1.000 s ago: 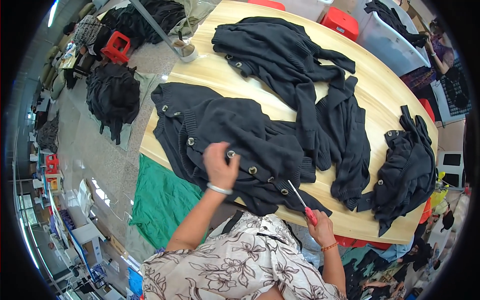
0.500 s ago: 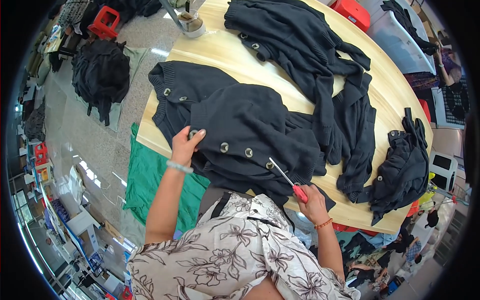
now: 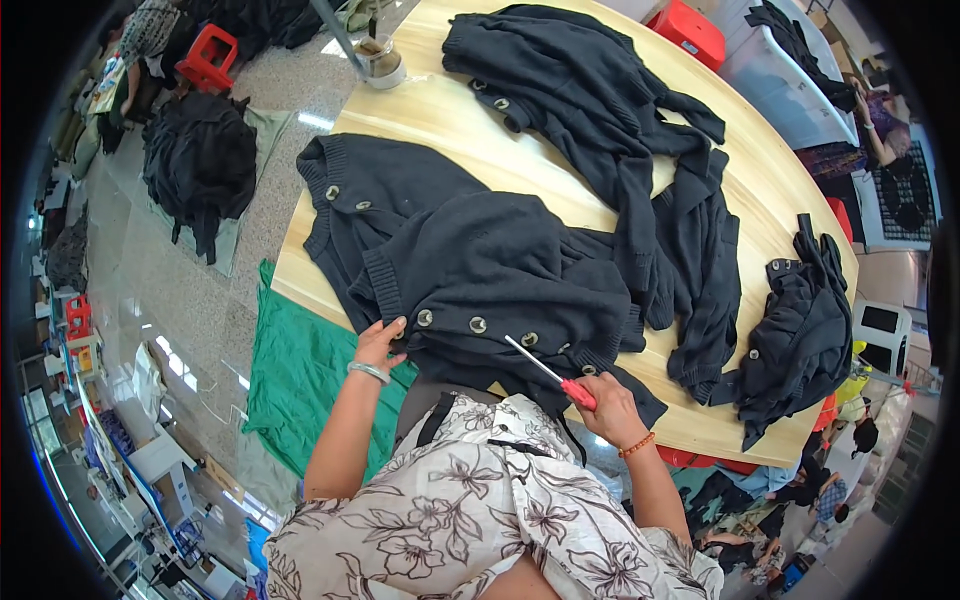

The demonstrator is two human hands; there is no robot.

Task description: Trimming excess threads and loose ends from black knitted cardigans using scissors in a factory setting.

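A dark knitted cardigan (image 3: 470, 250) with large pale-rimmed buttons (image 3: 478, 325) lies spread over the near part of the table. At its near left edge, my left hand (image 3: 379, 345) is closed on the button band, thumb beside a partly covered button. My right hand (image 3: 612, 408) grips a red-handled tool (image 3: 578, 393) with a long thin metal shaft, much like a screwdriver. Its tip points up and left, over the cardigan just by a button. Whether the tip touches the knit I cannot tell.
More dark cardigans (image 3: 560, 75) lie at the far side of the wooden table (image 3: 400, 115), and a bunched one (image 3: 795, 340) at the right. A clear cup (image 3: 381, 62) stands at the far left edge. Green cloth (image 3: 310, 375) hangs low at the left; a dark clothes heap (image 3: 200, 165) lies on the floor.
My left hand has drawn the cardigan's button band nearer to me, and the buttons have come down with it. My right hand has moved slightly left and nearer with the red-handled tool.
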